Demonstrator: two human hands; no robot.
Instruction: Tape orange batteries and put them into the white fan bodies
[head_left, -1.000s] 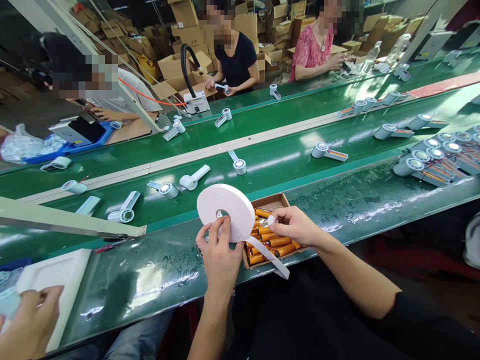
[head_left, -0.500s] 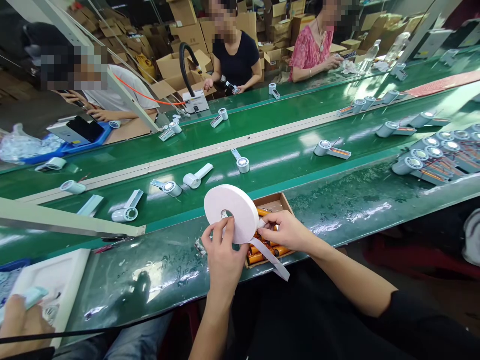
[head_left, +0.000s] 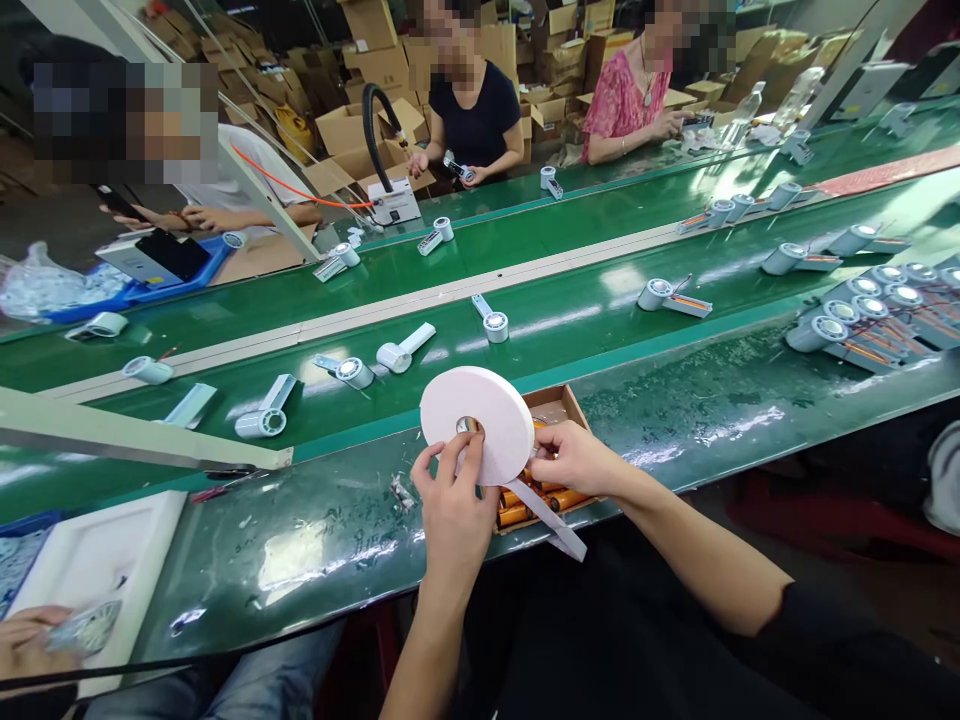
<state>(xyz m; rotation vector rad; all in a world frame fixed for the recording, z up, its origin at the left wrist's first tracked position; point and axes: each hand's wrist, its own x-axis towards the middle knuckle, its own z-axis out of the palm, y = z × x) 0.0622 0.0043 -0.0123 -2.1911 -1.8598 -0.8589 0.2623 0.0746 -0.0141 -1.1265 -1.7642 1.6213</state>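
Note:
My left hand (head_left: 452, 505) holds a big white roll of foam tape (head_left: 491, 418) upright, fingers hooked at its centre hole. At the roll's right edge my right hand (head_left: 576, 457) is closed in a pinch where the tape comes off. A loose strip of tape (head_left: 556, 527) hangs down to the right below the roll. Behind and under the roll sits a small cardboard box (head_left: 559, 402) with several orange cylindrical cells (head_left: 525, 510), on the green bench.
White fan-like parts (head_left: 497, 324) lie along the green conveyor belt (head_left: 570, 320), with a cluster (head_left: 870, 310) at the right. A co-worker's hand (head_left: 30, 640) is at a white foam tray (head_left: 97, 550) at lower left. Three people sit across the line, cardboard boxes behind them.
My right hand went from above the box of cells to the roll's edge and pinched there. The roll shifted slightly right. The parts on the belt drifted to the right.

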